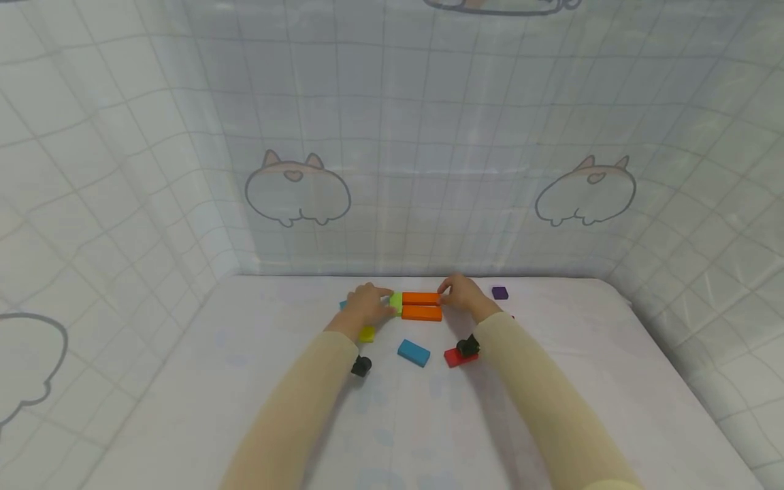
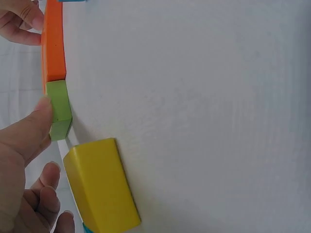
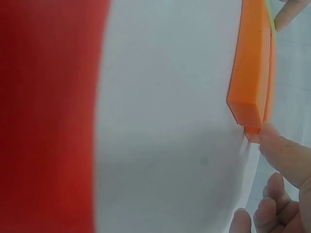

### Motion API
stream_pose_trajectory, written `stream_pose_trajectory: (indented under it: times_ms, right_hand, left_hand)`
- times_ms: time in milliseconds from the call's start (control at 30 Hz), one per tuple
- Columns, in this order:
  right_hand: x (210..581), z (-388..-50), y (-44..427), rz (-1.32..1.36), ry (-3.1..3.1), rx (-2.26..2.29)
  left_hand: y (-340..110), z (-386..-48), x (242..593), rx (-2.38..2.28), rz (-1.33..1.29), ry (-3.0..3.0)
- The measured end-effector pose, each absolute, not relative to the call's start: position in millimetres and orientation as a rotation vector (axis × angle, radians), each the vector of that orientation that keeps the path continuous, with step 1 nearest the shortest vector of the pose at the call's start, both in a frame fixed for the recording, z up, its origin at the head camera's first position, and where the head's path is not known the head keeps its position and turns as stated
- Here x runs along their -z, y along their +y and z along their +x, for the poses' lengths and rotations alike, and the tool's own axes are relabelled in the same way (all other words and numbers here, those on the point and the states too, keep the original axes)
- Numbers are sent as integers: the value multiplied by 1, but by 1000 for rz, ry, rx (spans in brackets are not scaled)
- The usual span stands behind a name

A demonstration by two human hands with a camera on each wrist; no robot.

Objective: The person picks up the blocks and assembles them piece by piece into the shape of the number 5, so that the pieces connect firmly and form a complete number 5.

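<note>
Two orange blocks (image 1: 421,299) (image 1: 422,313) lie side by side, a green block (image 1: 396,304) across their left ends. The left hand (image 1: 366,305) pinches the green block (image 2: 60,107) between thumb and a finger, its other fingers curled. At the right end of the farther orange block, the right hand (image 1: 463,297) has thumb and index finger together on it. In the right wrist view the thumb of the right hand (image 3: 286,179) touches that end beyond the nearer orange block (image 3: 248,68); its index fingertip is hidden.
A yellow block (image 1: 366,334) lies beside the left hand, partly covering a blue piece (image 2: 87,228) in the left wrist view. Nearer the person are a blue block (image 1: 414,353) and a red block (image 1: 453,358). A purple block (image 1: 499,292) is at the back right.
</note>
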State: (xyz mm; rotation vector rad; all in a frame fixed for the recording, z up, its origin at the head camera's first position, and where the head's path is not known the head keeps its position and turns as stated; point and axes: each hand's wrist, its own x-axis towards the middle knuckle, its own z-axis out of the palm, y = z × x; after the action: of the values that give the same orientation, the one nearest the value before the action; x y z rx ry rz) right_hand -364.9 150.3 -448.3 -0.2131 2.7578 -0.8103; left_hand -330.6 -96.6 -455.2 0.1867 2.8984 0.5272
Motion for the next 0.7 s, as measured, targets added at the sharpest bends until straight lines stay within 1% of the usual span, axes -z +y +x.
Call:
stream_pose_trajectory:
  times_ms: [333,500,700]
  right_hand:
    - [450,-368,152,-199,2754,814]
    - [434,-365,160,-262,2763,757]
    - [409,-369,182,-361,2811,694]
  left_hand:
    - [-94,-327,449,-498,201,2903]
    - [-94,-327,449,-470,216,2911]
    - [-94,-330,450,-473,205,2902]
